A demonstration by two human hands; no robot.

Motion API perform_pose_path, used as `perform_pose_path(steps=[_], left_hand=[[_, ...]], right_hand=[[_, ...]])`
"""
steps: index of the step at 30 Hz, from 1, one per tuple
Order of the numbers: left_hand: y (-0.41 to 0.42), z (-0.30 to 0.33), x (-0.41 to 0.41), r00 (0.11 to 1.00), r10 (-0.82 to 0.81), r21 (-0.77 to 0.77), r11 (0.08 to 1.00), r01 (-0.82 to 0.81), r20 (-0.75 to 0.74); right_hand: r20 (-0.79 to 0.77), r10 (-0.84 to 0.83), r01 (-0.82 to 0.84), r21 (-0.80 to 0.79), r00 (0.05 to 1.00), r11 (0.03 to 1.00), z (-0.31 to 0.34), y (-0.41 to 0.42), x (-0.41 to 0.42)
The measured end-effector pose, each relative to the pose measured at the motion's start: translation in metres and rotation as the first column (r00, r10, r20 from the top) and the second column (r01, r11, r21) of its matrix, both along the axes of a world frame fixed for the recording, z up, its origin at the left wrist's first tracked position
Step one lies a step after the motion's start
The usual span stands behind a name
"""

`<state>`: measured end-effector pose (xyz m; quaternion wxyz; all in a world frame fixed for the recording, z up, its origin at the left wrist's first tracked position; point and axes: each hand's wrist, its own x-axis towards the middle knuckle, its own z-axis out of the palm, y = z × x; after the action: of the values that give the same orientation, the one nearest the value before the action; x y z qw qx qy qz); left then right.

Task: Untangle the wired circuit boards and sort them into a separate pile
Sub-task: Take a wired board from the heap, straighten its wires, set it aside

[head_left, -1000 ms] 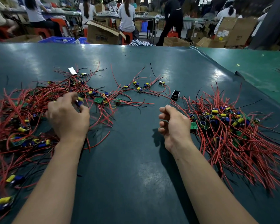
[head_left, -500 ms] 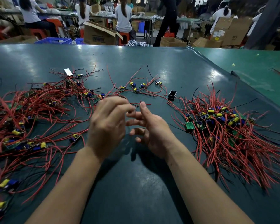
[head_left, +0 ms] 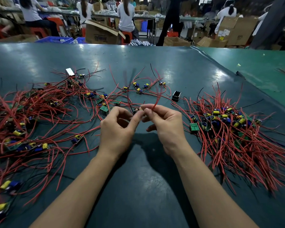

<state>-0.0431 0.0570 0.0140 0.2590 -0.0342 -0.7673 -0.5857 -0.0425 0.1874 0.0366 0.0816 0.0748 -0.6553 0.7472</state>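
Meeting mid-table now, left hand (head_left: 117, 129) and right hand (head_left: 164, 127) are pinching one wired board (head_left: 137, 111) (freshly lifted), separating its red wire (head_left: 156, 101).

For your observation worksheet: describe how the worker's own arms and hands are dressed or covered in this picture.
Both forearms are bare, with no sleeves in view. The left hand and right hand wear no gloves, and no rings, watch or wrist strap can be seen.

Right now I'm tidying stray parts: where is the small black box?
In the head view, the small black box stands on the table, right of centre, just left of the right-hand wire pile.
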Motion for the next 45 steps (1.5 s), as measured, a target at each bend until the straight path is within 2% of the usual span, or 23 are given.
perform_pose_path(steps=[2,3,5,7,11,14,16,19,21,24,29,32,35,38,45], left_hand=[[-0.003,0.000,-0.003,0.995,-0.077,0.201,0.978,0.063,0.066],[-0.004,-0.001,-0.004,0.989,-0.137,0.247,0.962,0.118,0.059],[-0.005,-0.001,-0.005,0.973,-0.227,0.239,0.948,0.212,0.037],[-0.006,-0.001,-0.006,0.969,-0.247,0.246,0.941,0.233,0.028],[-0.007,0.002,-0.006,0.954,-0.294,0.447,0.862,0.238,0.059],[-0.007,0.004,-0.006,0.938,-0.343,0.546,0.795,0.263,0.048],[-0.006,0.007,-0.006,0.924,-0.381,0.640,0.718,0.274,0.031],[-0.008,0.012,-0.005,0.876,-0.483,0.806,0.527,0.271,0.021],[-0.011,0.014,-0.004,0.833,-0.552,0.848,0.462,0.260,0.045],[-0.010,0.013,-0.002,0.797,-0.598,0.807,0.509,0.299,0.082],[-0.006,0.008,-0.002,0.841,-0.533,0.699,0.637,0.325,0.094],[-0.007,0.006,-0.001,0.837,-0.538,0.670,0.659,0.342,0.102],[-0.007,0.005,0.000,0.858,-0.488,0.596,0.741,0.310,0.162],[-0.008,0.008,-0.003,0.884,-0.440,0.647,0.723,0.242,0.161],[-0.012,0.014,-0.004,0.890,-0.436,0.698,0.679,0.229,0.132]], right_hand=[[-0.020,-0.017,0.017,-0.009,1.000,1.000,0.001,0.001,0.000],[-0.027,-0.018,0.018,0.003,0.999,1.000,0.001,0.002,-0.001],[-0.041,-0.017,0.019,0.043,0.999,0.999,0.000,0.000,0.000],[-0.040,-0.020,0.021,0.035,0.999,0.999,-0.001,-0.004,0.000],[0.060,-0.014,0.023,-0.157,0.998,0.987,0.000,-0.005,-0.001],[0.169,-0.041,0.087,-0.279,0.985,0.956,0.000,-0.005,-0.002],[0.210,-0.035,0.100,-0.305,0.977,0.947,0.000,-0.005,-0.003],[0.205,-0.004,0.057,-0.254,0.979,0.966,0.001,-0.003,-0.002],[0.177,0.013,0.027,-0.220,0.984,0.975,0.001,-0.002,-0.002],[0.161,0.018,0.012,-0.180,0.987,0.984,0.000,-0.001,-0.002],[0.250,0.016,0.035,-0.197,0.968,0.980,-0.001,-0.003,-0.002],[0.301,-0.001,0.044,-0.137,0.954,0.990,-0.003,-0.003,-0.002],[0.292,-0.015,0.033,-0.057,0.956,0.998,-0.003,-0.003,-0.002],[0.263,-0.077,0.085,-0.021,0.962,0.996,-0.001,0.000,-0.004],[0.152,-0.307,0.314,-0.025,0.940,0.949,0.000,0.012,-0.009]])
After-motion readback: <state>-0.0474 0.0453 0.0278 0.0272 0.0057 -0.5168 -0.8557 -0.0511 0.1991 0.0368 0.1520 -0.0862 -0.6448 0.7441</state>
